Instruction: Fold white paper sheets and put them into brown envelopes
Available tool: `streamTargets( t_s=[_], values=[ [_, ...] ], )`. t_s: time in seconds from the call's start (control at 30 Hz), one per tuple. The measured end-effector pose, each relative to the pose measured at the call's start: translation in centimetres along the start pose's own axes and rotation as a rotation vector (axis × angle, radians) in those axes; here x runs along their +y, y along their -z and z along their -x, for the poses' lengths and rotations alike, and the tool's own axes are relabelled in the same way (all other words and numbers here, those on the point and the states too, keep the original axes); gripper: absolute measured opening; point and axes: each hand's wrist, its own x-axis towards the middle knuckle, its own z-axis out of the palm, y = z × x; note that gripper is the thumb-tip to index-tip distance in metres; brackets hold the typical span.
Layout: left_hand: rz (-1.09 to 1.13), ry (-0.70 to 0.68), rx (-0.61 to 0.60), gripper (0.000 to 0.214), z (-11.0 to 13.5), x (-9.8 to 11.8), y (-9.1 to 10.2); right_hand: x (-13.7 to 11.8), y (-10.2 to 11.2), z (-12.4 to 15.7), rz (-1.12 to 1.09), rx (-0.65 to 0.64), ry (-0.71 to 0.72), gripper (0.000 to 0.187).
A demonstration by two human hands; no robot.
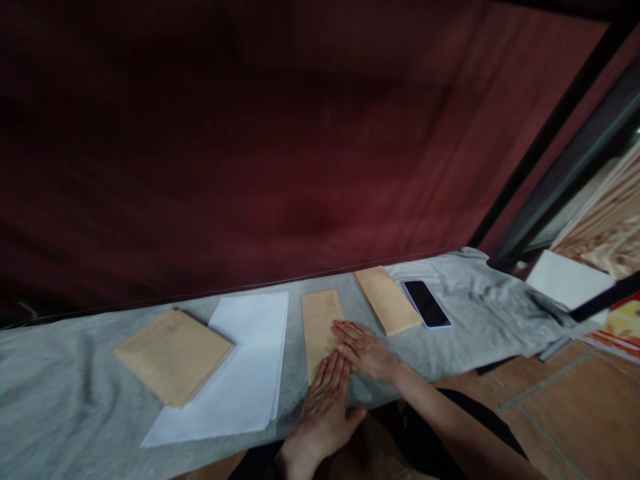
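A tan paper envelope (319, 313) lies flat on the grey cloth in front of me, with faint red print near its far end. My left hand (327, 397) rests on its near part, palm down with the fingers stretched out. Across the envelope's right side lies my right hand (363, 347), also flat, its fingertips close to the left hand's fingers. The hands cover the near right part of the envelope. To their right is another tan envelope, or a small stack of them (387, 300); how many I cannot tell.
Left of the hands, a stack of tan envelopes (173, 357) overlaps white paper sheets (250, 373). A phone (427, 304) lies at the right on the grey cloth (493, 313). A dark red wall or curtain (300, 167) rises behind. Tiled floor (575, 407) shows below right.
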Motion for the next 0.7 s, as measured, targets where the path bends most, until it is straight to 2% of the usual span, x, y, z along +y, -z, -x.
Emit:
streamTargets(
  t_s=[0.13, 0.27, 0.47, 0.57, 0.7],
  values=[
    [0.06, -0.017, -0.008, 0.103, 0.0, -0.3, -0.1, 0.8, -0.7, -1.8, 0.102, 0.017, -0.036, 0.054],
    [0.102, -0.068, 0.035, 0.105, 0.1, -1.1, -1.1, 1.7, -1.5, -4.5, 0.23, 0.056, -0.098, 0.057],
    [0.113, -0.089, 0.035, 0.107, -0.2, -1.6, -1.7, 1.8, -2.0, -7.7, 0.287, 0.138, -0.22, 0.056],
    [0.116, -0.089, 0.028, 0.108, -0.3, -1.6, -1.7, 1.2, -2.3, -7.6, 0.298, 0.173, -0.236, 0.057],
    [0.123, -0.119, 0.034, 0.105, 0.1, -1.6, -1.5, 0.6, -2.1, -5.4, 0.266, 0.096, -0.114, 0.058]
  ],
)
